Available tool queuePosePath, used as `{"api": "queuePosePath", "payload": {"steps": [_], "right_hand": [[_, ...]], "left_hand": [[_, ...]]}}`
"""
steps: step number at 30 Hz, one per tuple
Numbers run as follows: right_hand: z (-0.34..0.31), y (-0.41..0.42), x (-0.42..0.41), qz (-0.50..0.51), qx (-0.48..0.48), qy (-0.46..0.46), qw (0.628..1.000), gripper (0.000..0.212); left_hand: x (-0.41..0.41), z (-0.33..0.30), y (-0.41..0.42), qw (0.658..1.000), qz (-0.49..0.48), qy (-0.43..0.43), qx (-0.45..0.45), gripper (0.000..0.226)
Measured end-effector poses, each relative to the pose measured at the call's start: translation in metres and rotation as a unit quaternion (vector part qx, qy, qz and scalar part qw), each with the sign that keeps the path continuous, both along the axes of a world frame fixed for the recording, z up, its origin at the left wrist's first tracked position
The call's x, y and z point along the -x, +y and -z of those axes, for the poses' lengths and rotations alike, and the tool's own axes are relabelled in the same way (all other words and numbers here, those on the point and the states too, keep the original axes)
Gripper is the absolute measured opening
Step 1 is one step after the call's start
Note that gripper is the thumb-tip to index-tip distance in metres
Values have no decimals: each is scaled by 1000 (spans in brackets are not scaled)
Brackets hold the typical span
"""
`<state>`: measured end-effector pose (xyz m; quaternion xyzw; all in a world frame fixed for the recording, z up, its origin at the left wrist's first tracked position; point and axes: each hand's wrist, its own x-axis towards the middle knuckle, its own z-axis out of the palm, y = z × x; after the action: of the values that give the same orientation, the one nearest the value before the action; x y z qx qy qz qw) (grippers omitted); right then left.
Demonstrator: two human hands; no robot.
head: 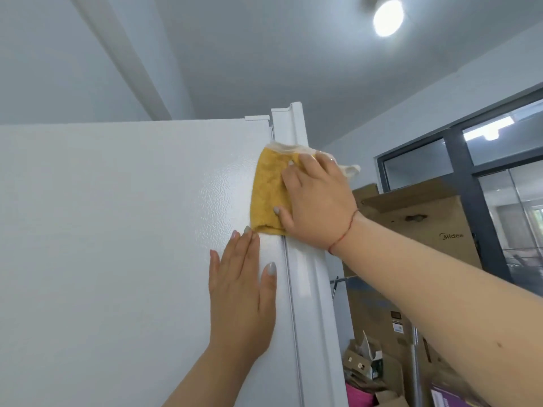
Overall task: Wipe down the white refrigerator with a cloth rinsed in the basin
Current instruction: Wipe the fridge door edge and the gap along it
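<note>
Against the white refrigerator (pixel 117 230), near its top front corner, the right hand (pixel 317 201) is pressing a yellow cloth (pixel 267 189) flat, fingers spread and nearly straight, arm reaching up from the lower right. Just below the cloth, the left hand (pixel 241 292) is resting open on the refrigerator's side panel, fingers straight and together, pointing up, holding nothing.

The side panel of the white refrigerator (pixel 117 215) is seen to be finely pebbled, with a soft sheen. Its door edge (pixel 305 274) is finished smooth and glossy. The yellow cloth (pixel 269 195) is shown as nubby terry with a pale hem. Matt brown corrugated card is presented by the cardboard boxes (pixel 417 230). The window frame (pixel 470 177) is given a dark, matt finish.
</note>
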<state>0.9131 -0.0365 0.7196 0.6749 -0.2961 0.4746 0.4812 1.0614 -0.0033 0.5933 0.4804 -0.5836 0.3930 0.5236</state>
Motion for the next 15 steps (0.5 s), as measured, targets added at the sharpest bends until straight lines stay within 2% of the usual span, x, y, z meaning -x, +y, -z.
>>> {"api": "queuePosePath", "payload": {"steps": [3, 8, 15], "right_hand": [[66, -1, -1, -25, -16, 4, 1000, 64], [156, -10, -4, -9, -42, 18, 999, 68], [258, -25, 2, -8, -48, 31, 998, 59]], "left_hand": [[-1, 0, 1, 1000, 17, 7, -2, 76], [-1, 0, 1, 1000, 17, 16, -5, 77], [2, -1, 5, 1000, 18, 12, -18, 84]]}}
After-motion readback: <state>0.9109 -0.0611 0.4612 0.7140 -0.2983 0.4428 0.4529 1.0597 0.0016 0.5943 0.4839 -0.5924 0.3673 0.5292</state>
